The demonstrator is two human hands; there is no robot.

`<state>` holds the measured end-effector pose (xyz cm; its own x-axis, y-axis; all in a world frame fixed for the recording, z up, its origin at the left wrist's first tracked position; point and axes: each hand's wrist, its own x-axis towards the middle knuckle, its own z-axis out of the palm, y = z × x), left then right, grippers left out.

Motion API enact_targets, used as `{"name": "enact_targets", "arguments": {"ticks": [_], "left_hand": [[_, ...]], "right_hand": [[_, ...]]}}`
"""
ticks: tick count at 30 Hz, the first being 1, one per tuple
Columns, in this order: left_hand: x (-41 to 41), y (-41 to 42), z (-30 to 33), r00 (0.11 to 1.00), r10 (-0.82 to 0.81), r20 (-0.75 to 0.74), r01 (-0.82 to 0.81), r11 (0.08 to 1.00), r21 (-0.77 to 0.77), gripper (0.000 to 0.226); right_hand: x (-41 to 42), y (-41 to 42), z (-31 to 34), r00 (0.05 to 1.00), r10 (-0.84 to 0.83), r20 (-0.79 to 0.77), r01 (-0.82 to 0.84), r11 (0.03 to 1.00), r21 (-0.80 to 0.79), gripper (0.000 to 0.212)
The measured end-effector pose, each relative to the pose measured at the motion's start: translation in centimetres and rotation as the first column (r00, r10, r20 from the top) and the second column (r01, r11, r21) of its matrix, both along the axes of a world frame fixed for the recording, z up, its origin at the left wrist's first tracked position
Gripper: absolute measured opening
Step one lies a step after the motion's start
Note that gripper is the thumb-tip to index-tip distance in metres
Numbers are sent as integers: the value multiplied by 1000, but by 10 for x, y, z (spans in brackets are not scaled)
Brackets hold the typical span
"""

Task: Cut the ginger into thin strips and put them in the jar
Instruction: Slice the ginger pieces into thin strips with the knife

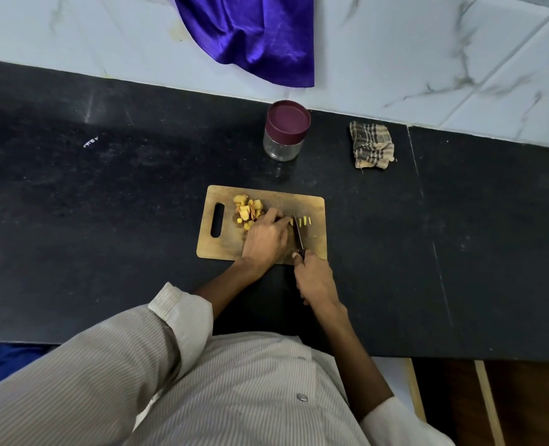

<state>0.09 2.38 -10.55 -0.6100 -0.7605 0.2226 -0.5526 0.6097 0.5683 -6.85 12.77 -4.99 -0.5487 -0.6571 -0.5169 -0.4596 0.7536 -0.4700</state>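
On the wooden cutting board (pixel 311 204) on the black stone tabletop (pixel 105 204), the left hand (pixel 266 236) pins yellow ginger pieces (pixel 245 209) with curled fingers. The right hand (pixel 315 278) grips the dark-handled knife (pixel 298 233), blade beside cut yellow ginger strips (pixel 305 221). The clear glass jar (pixel 284 132), maroon lid on, stands beyond the board near a checked folded cloth (pixel 372 145); no writing is legible.

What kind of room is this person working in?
Most likely a home kitchen. A wooden cutting board lies on a dark stone counter against a marble-patterned tiled wall, with a lidded glass jar and a checked rag nearby.
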Motion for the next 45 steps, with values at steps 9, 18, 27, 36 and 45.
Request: {"name": "enact_targets", "arguments": {"ticks": [9, 18, 27, 36, 45], "left_hand": [[0, 1, 4, 999, -25, 22, 26, 999, -45, 22], [-2, 3, 5, 998, -23, 64, 29, 995, -98, 20], [1, 2, 5, 999, -19, 33, 20, 1000, -20, 27], [2, 2, 6, 1000, -25, -1, 25, 999, 22, 27], [2, 1, 5, 999, -37, 15, 37, 999, 0, 28]], "right_hand": [[-5, -4, -1, 1000, 24, -13, -24, 999, 35, 33], [3, 3, -4, 995, 44, -89, -36, 996, 83, 33], [-3, 2, -1, 995, -27, -97, 29, 999, 23, 35], [-1, 0, 1, 999, 16, -37, -16, 1000, 5, 35], [-2, -3, 0, 1000, 20, -16, -20, 1000, -6, 33]]}}
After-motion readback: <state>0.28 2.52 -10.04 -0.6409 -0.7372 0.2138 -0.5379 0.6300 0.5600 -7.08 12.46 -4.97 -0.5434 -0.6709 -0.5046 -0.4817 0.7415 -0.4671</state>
